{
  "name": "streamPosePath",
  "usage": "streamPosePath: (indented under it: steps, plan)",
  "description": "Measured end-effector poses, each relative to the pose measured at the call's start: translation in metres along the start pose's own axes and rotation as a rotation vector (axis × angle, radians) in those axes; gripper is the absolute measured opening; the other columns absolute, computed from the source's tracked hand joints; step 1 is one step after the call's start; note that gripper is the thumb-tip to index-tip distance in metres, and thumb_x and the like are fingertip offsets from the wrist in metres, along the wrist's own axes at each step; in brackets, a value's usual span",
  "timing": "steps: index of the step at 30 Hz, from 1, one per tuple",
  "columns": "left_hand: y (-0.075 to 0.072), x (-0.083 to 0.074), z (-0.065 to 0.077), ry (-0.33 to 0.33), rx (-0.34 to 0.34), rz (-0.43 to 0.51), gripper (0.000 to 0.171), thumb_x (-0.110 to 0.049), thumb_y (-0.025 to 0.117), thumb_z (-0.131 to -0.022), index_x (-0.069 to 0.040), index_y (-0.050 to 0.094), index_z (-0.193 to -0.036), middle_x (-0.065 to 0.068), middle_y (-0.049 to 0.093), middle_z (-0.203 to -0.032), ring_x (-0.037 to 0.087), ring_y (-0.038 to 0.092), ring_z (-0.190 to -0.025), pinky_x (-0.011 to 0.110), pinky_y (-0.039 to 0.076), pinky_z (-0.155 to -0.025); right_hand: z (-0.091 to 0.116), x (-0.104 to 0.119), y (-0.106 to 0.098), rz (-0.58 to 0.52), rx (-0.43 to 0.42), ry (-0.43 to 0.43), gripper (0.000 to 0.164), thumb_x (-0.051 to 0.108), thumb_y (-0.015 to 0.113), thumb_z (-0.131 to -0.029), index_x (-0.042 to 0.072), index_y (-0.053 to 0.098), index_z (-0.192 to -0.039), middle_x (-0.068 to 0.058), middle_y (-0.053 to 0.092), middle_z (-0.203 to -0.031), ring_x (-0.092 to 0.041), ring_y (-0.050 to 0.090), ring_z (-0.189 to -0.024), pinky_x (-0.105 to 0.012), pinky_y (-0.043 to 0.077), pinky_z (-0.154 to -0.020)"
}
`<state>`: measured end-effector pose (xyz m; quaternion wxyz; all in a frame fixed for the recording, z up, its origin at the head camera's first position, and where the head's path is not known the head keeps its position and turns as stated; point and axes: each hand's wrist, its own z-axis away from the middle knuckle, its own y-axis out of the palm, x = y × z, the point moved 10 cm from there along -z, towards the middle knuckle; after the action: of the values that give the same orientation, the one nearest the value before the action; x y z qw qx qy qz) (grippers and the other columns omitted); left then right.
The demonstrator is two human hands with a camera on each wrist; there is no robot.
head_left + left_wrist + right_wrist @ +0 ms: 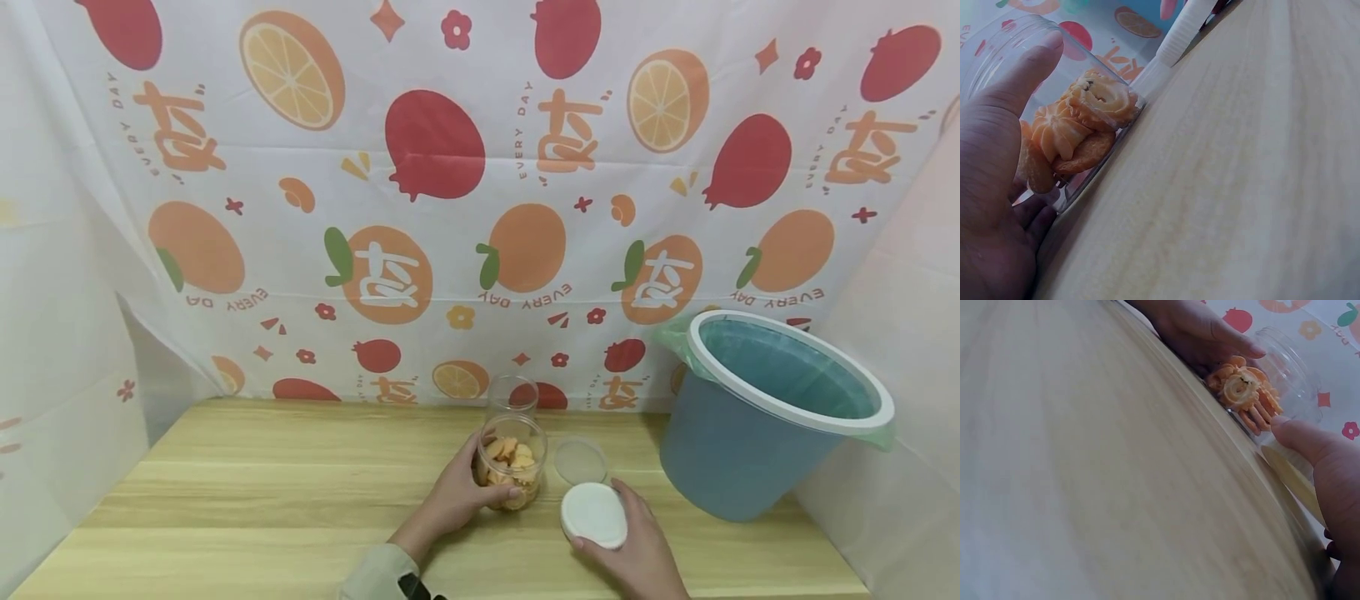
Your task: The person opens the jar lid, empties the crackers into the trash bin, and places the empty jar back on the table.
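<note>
My left hand (459, 493) grips a clear jar (528, 492) on the table, thumb across its near side and fingers behind it. The jar is uncovered and partly filled with golden cookies (1060, 131), some of them swirled or ridged. To the right, my right hand (641, 546) holds a round white lid (594, 512) by its edge, thumb at the front and fingers on the far side. Ribbing shows on the side of this lid in the left wrist view. Just beyond it a thin clear disc (581, 461) lies flat on the table.
A second clear jar (512, 396) stands directly behind the cookie jar. On the right is a blue bin (738, 450) with a white rim and a green liner bag. The wooden table (262, 500) ends at a fruit-print cloth (465, 275) hanging behind.
</note>
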<state>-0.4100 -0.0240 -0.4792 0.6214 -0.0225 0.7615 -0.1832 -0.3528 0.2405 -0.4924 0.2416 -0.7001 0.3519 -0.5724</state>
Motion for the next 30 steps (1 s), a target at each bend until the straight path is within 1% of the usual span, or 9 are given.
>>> streamPosePath:
  steps: [6, 8, 13, 16, 21, 26, 30]
  plan:
    - [-0.002, 0.002, 0.000, -0.016, -0.013, 0.004, 0.102, -0.036, 0.089, -0.077, -0.015, 0.031, -0.158, 0.012, 0.039, -0.161, 0.036, 0.035, -0.150, 0.061, 0.025, -0.122, -0.004, 0.005, 0.003, 0.070, -0.033, -0.053, 0.110, 0.066, 0.087, -0.062, 0.005, 0.047, -0.145, -0.017, 0.060, -0.138, -0.036, 0.059, -0.123, -0.058, 0.050, -0.099]
    - [-0.003, 0.003, 0.001, -0.024, -0.018, 0.003, 0.101, -0.036, 0.089, -0.077, -0.016, 0.031, -0.158, 0.011, 0.040, -0.161, 0.035, 0.035, -0.150, 0.060, 0.024, -0.123, -0.007, 0.005, 0.005, 0.103, -0.027, -0.052, 0.112, 0.070, 0.085, -0.062, 0.005, 0.048, -0.146, -0.016, 0.060, -0.138, -0.035, 0.058, -0.124, -0.058, 0.048, -0.100]
    - [-0.001, -0.001, 0.001, -0.004, -0.016, -0.006, 0.100, -0.035, 0.089, -0.077, -0.015, 0.032, -0.157, 0.012, 0.041, -0.160, 0.036, 0.037, -0.149, 0.062, 0.027, -0.121, -0.014, 0.004, 0.009, 0.178, -0.004, -0.025, 0.112, 0.075, 0.079, -0.065, 0.006, 0.047, -0.147, -0.015, 0.059, -0.141, -0.037, 0.054, -0.130, -0.060, 0.044, -0.105]
    - [0.000, -0.003, 0.000, 0.005, -0.016, -0.002, 0.100, -0.035, 0.089, -0.077, -0.015, 0.032, -0.158, 0.012, 0.041, -0.160, 0.036, 0.037, -0.148, 0.062, 0.027, -0.121, -0.017, 0.005, 0.008, 0.190, -0.014, -0.033, 0.110, 0.073, 0.079, -0.067, 0.004, 0.047, -0.146, -0.017, 0.059, -0.142, -0.039, 0.053, -0.131, -0.061, 0.042, -0.107]
    - [0.001, -0.002, 0.000, -0.001, -0.012, 0.002, 0.101, -0.035, 0.089, -0.077, -0.016, 0.031, -0.158, 0.012, 0.040, -0.160, 0.036, 0.037, -0.148, 0.061, 0.027, -0.121, -0.022, 0.008, 0.008, 0.191, -0.029, -0.050, 0.108, 0.073, 0.078, -0.068, 0.003, 0.048, -0.145, -0.018, 0.058, -0.142, -0.039, 0.053, -0.132, -0.061, 0.041, -0.108]
    - [-0.001, 0.000, -0.001, -0.011, -0.020, -0.002, 0.101, -0.034, 0.089, -0.077, -0.017, 0.031, -0.158, 0.012, 0.041, -0.160, 0.036, 0.037, -0.148, 0.062, 0.027, -0.121, -0.029, 0.009, 0.011, 0.188, -0.020, -0.044, 0.109, 0.075, 0.076, -0.069, 0.004, 0.047, -0.147, -0.017, 0.058, -0.143, -0.037, 0.052, -0.134, -0.060, 0.039, -0.111]
    - [-0.001, -0.001, -0.002, -0.009, -0.019, 0.005, 0.100, -0.033, 0.089, -0.077, -0.017, 0.032, -0.158, 0.011, 0.042, -0.160, 0.035, 0.039, -0.148, 0.061, 0.027, -0.121, -0.035, 0.009, 0.013, 0.195, -0.014, -0.038, 0.109, 0.076, 0.075, -0.070, 0.004, 0.047, -0.147, -0.016, 0.058, -0.143, -0.036, 0.051, -0.134, -0.059, 0.038, -0.112]
